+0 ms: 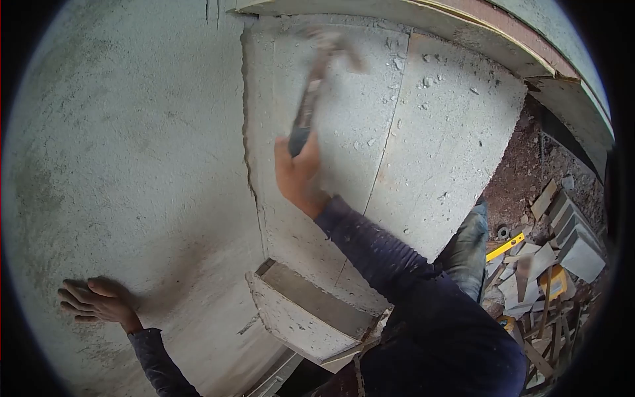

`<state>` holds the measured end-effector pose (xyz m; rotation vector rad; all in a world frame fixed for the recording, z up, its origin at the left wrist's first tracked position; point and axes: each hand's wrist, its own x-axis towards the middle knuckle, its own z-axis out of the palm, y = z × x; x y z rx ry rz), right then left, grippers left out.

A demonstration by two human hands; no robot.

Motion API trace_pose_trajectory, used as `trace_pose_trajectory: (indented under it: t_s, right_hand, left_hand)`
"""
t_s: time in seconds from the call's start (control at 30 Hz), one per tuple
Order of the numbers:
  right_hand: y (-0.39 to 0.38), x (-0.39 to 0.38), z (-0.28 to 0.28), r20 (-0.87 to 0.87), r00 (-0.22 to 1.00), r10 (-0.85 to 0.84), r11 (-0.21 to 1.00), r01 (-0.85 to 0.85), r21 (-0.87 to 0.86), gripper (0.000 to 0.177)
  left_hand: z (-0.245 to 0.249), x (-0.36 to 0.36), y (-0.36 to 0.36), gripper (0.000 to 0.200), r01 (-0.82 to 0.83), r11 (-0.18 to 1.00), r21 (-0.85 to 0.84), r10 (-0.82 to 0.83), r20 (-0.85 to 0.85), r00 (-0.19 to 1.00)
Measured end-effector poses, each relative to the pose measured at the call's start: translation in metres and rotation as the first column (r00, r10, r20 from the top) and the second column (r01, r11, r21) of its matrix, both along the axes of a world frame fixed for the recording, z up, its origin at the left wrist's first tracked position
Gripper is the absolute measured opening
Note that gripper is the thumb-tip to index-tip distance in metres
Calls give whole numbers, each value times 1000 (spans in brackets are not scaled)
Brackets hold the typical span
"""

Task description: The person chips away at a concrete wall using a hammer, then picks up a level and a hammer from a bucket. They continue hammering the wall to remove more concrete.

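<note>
My right hand (301,175) is wrapped round the dark grip of a claw hammer (311,96). The hammer points up and away from me, its head smeared by motion over a pale, flat panel surface (344,112). Crumbs of white debris (428,82) are scattered across that surface, and a thin seam runs along it. Far to the left, my left hand (99,304) lies flat with fingers spread against a rough grey plastered wall (145,152). Between wall and panels runs a jagged, broken edge (247,132).
A box-like block with a recessed top (304,324) stands near my body. Below right, the floor holds a yellow spirit level (505,246), stacked grey blocks (579,241) and broken board and wood scraps (529,291). A raised ledge (489,46) curves along the far side.
</note>
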<state>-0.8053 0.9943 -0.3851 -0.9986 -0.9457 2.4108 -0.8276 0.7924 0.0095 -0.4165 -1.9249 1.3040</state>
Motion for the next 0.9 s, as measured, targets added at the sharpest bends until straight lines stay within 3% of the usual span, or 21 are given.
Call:
trace_pose_trajectory:
  t_s: [0.03,0.07,0.1,0.17,0.23,0.27,0.33,0.37,0.43,0.47,0.5,0.53,0.57,0.6,0.63,0.7,0.73,0.77,0.8,0.83,0.9]
  right_hand:
    - [-1,10,-12,-32,865,500,862,-501,-71,28]
    - [1,23,-21,-93,495,864,484,-867,-122,30]
    - [4,40,-26,-93,497,863,484,-865,-132,30]
    - [13,61,-41,26,615,788,538,-708,457,35]
    - [56,58,-1,-58,747,662,714,-605,352,34]
    - [62,55,13,-65,733,677,707,-624,333,34]
    - [63,37,26,-154,953,261,959,-274,-70,35]
    - [42,28,24,-154,950,272,956,-285,-74,35]
    - [-17,16,7,-55,995,-82,996,81,-22,33]
    - [-25,22,-4,-68,994,-90,996,89,-29,33]
    - [-27,38,-19,-56,874,482,869,-468,162,36]
    - [-22,56,-28,70,453,889,413,-858,307,39]
    - [-9,71,-21,79,450,890,411,-864,293,39]
    - [18,74,-12,-24,470,882,468,-869,160,35]
    - [41,71,-1,-136,497,857,505,-863,22,31]
    - [80,71,24,-182,703,688,716,-698,9,29]
    - [85,64,30,-184,701,689,714,-700,9,29]
    - [85,58,37,-298,891,343,922,-380,-76,28]
    - [81,50,40,-366,928,-63,981,-11,-196,28]
    - [68,37,38,-368,928,-63,980,-12,-198,28]
    - [20,16,25,-221,912,-346,932,307,-194,25]
  left_hand:
    - [0,-1,-2,65,-6,1000,11,6,0,1000]
    - [0,-1,-4,65,5,1000,13,-5,3,1000]
    - [3,2,-6,66,-13,1000,19,13,-6,1000]
    - [2,-2,-5,68,-20,1000,-4,20,-7,1000]
    - [-5,-2,0,68,-29,1000,4,29,5,1000]
    - [-3,0,1,69,-19,1000,17,19,1,1000]
    - [-1,-1,-4,68,-13,1000,-4,13,3,1000]
    - [-2,-1,-2,68,-22,1000,12,22,4,1000]
    - [-3,0,-2,68,-1,1000,14,0,13,1000]
    - [1,0,-4,68,8,1000,9,-7,-1,1000]
    - [3,-4,-5,70,2,1000,13,-1,-7,1000]
    - [2,-1,-7,72,-18,1000,24,19,-8,1000]
    - [4,-1,-5,72,-21,999,25,20,10,1000]
    - [-1,0,-3,72,-17,1000,23,17,5,1000]
    - [-2,-1,-3,71,-13,1000,9,13,-8,1000]
    - [2,1,-5,71,-22,1000,-5,22,3,1000]
    - [1,-1,-7,70,-16,1000,-8,16,0,1000]
    - [2,0,-8,70,-21,1000,-14,21,4,1000]
    - [2,0,-8,70,-28,1000,-5,28,1,1000]
    - [1,-1,-8,70,-34,999,7,34,-6,999]
    - [4,0,-9,69,-23,1000,-8,23,5,1000]
